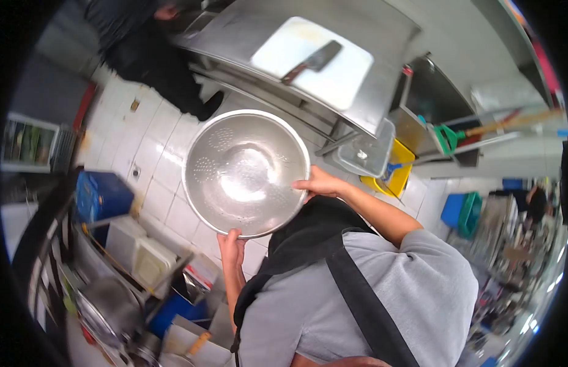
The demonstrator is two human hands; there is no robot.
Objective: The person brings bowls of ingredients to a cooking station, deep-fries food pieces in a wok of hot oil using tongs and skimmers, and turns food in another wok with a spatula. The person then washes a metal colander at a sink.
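A large round metal colander (235,208) with clusters of small holes in its wall is held out in front of my apron, its open side toward me. Nothing lies inside it. My left hand (231,248) grips the rim at the lower edge, thumb over the inside. On the right side of the same rim, my right hand (323,183) is closed, its thumb pressed on the inner wall and its other fingers mostly hidden behind.
Ahead, a steel table (235,30) bears a white cutting board (345,79) with a cleaver (320,58) on it. A person in dark clothes (137,49) stands at the left. Nearby are a clear tub (369,150), a yellow bucket (403,171), a blue bin (103,196) and pots (112,306).
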